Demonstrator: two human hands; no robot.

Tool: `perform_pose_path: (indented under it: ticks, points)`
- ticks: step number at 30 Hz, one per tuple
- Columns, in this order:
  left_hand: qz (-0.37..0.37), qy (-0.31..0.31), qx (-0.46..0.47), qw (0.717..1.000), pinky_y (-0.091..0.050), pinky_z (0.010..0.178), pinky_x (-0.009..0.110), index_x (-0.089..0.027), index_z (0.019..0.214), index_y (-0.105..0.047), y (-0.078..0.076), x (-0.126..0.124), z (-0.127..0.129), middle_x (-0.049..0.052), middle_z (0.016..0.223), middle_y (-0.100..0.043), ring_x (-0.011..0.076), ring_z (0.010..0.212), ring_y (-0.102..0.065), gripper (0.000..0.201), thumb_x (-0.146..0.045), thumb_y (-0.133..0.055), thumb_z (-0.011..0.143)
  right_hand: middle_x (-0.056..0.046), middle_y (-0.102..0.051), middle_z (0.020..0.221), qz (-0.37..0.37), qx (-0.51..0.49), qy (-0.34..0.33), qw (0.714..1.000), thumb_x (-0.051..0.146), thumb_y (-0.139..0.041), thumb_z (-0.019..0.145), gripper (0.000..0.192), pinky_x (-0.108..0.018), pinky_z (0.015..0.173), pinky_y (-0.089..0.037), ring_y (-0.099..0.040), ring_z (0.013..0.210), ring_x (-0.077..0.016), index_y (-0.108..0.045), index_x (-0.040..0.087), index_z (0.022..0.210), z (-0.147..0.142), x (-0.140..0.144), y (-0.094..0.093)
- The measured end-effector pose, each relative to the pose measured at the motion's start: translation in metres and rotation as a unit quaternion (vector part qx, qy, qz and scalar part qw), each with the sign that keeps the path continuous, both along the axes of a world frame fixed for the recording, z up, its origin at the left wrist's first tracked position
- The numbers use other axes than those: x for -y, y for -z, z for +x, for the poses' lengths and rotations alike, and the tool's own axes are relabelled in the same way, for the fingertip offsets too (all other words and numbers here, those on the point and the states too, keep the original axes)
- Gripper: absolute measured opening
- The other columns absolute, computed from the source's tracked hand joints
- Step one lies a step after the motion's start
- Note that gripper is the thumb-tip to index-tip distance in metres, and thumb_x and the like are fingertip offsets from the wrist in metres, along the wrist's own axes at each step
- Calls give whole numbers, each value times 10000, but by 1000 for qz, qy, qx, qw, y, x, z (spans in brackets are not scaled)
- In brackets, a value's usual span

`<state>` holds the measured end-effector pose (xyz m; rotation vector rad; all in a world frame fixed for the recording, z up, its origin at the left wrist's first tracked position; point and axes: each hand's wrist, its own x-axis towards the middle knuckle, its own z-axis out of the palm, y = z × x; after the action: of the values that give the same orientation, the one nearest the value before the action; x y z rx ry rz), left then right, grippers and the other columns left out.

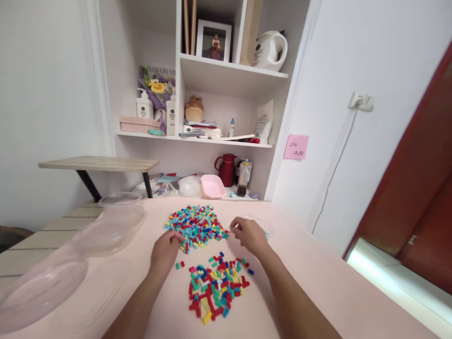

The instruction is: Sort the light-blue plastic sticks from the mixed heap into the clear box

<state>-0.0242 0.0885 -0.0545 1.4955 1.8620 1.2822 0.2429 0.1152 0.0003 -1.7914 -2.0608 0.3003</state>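
A large heap of small coloured toy bricks (194,223), many of them light blue, lies on the pink tabletop. My left hand (165,249) rests at the heap's left front edge, fingers curled together; whatever they pinch is hidden. To the right of the heap, my right hand (250,234) is raised a little with its fingertips in a pinch, and a speck of light blue brick (230,227) shows at them. Behind that hand, partly covered, sits a clear plastic dish (270,230) with a few light blue bricks. Nearer me lies a second, looser pile of bricks (219,287), mostly red, green and yellow.
Several clear plastic dishes (106,233) line the table's left side. A pink tray (213,186), a red jug (227,169) and a bottle of dark liquid (243,179) stand at the back beneath the shelves. A slatted wooden stand (99,163) is at left.
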Motion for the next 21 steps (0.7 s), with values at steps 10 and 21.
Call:
perform_pose_path:
  ticks: [10, 21]
  points:
    - [4, -10, -9, 1000, -445, 663, 228, -227, 714, -682, 0, 2, 2, -22, 802, -735, 139, 718, -657, 270, -140, -428, 748, -48, -631, 1104, 103, 19, 191, 976, 354, -414, 923, 293, -277, 611, -383, -631, 896, -191, -657, 294, 1076, 43, -5, -6]
    - [-22, -26, -65, 997, -387, 640, 243, -245, 641, -676, -8, 10, 7, -6, 772, -718, 165, 740, -632, 253, -154, -462, 743, -80, -702, 951, -7, 118, 125, 985, 446, -390, 925, 369, -408, 815, -386, -624, 955, -270, -704, 257, 881, 37, -10, 0]
